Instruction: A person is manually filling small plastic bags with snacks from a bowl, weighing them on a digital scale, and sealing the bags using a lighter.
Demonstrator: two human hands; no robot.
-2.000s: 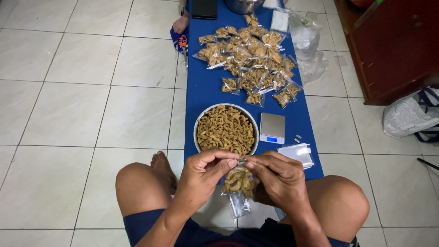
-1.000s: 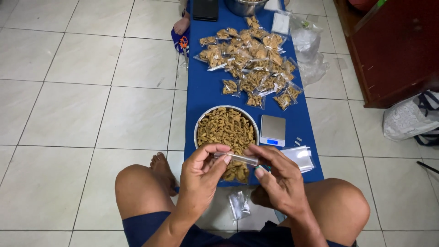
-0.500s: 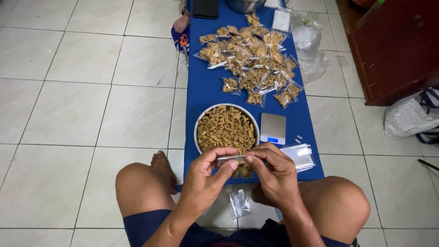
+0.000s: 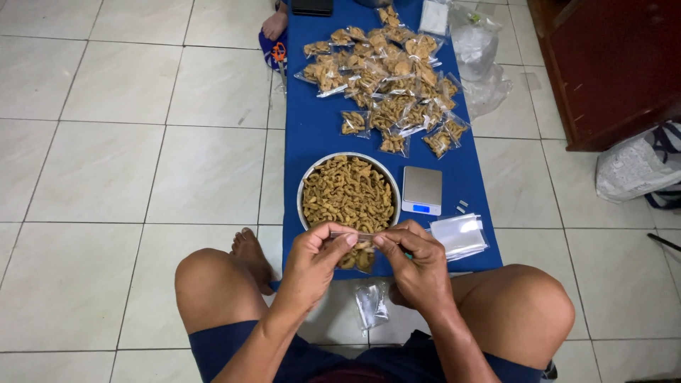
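1. Since two seconds ago the small clear bag (image 4: 360, 252) of brown snack pieces has come up from the lap, and both hands have closed in on its top edge again after the right one drew apart a second ago.
2. The left hand (image 4: 316, 259) pinches the bag's strip at its left end, thumb and forefinger narrowed on it.
3. The right hand (image 4: 415, 259) pinches the same strip at its right end, fingertips nearly meeting the left's.
4. The bag hangs between the hands, just at 6 o'clock of the round metal bowl (image 4: 305, 186) heaped with the same snacks.
5. At 3 o'clock of the bowl sits a small silver scale (image 4: 422, 190); at 4 o'clock lies a stack of empty clear bags (image 4: 461, 235).
6. At 12 o'clock, a heap of filled bags (image 4: 386, 78) lies on the blue mat (image 4: 312, 135).
7. An empty bag (image 4: 371, 305) lies on the tiled floor (image 4: 106, 156) between the knees.
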